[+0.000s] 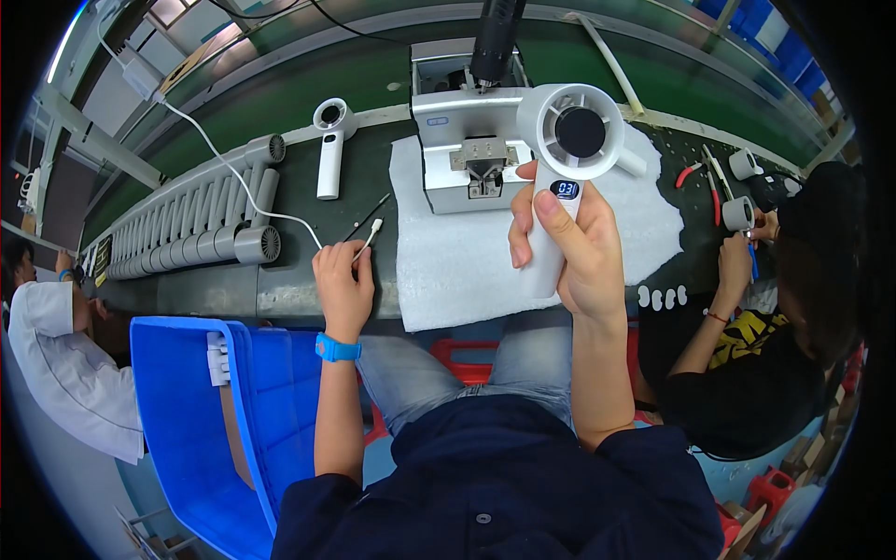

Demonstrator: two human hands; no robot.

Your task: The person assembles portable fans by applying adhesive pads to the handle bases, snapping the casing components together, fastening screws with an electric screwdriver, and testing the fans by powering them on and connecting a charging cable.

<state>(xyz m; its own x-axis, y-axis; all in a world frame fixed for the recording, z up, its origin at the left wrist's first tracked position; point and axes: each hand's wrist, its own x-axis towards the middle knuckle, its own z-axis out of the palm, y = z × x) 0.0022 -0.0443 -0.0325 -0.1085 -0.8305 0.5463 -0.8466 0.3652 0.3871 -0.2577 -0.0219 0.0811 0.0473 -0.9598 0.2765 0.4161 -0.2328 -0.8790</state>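
Note:
My right hand (583,247) is wrapped round the handle of a white handheld fan (563,131), its thumb near a small lit display reading 03. The fan is upright over a white foam sheet (439,261), in front of a silver machine (471,121). Lower left, my left hand (345,280) pinches a white cable (289,217) at the table edge, its plug end (376,225) sticking out past the fingers. Another white fan (329,163) lies on the dark table behind that hand. A thin dark rod (366,217) lies next to the cable.
Grey fan housings (187,219) are lined up on the left. A blue bin (187,420) stands below them. On the right are red-handled pliers (689,175), white parts (663,298) and a co-worker's hands (735,266). Another person (70,345) sits far left.

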